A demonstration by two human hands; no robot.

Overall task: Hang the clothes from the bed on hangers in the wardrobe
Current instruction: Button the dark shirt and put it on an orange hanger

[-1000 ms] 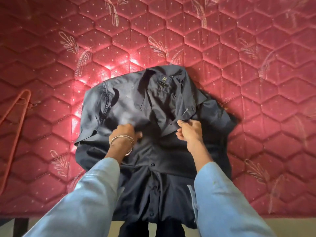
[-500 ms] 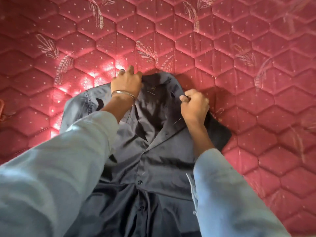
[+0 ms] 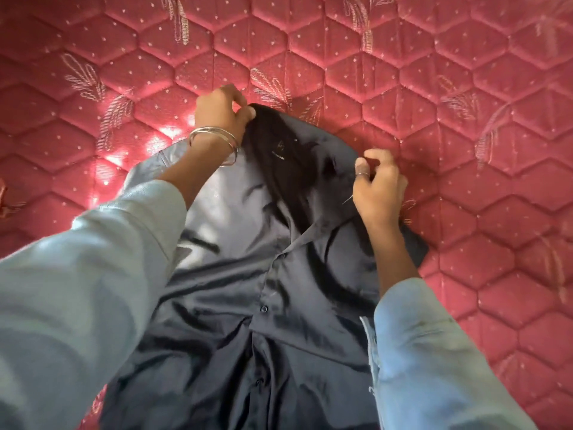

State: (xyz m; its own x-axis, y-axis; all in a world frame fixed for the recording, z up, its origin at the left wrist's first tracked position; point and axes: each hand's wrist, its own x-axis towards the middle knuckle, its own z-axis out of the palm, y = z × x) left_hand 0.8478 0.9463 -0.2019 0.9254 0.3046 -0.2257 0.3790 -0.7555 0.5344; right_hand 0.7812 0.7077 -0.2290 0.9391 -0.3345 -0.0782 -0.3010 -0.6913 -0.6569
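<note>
Red quilted bed fills view. Dark button-up shirt lies centre, collar toward 12 o'clock. Left hand pinches collar at 11 o'clock; right hand clenched on collar edge at 2 o'clock. Bangles on left wrist.

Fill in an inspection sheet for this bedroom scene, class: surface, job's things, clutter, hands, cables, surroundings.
Surface: red quilted mattress with a hexagon pattern and sunlit patches at left.
Job's things: dark shirt lying front up, partly buttoned, collar away from the person; orange object at the left edge, too cut off to identify.
Clutter: nothing seen.
Hands: left hand, with bangles on its wrist, pinches the collar's left side; right hand grips its right side.
Cables: nothing seen.
Surroundings: nothing seen beyond the mattress; no wardrobe in view.
</note>
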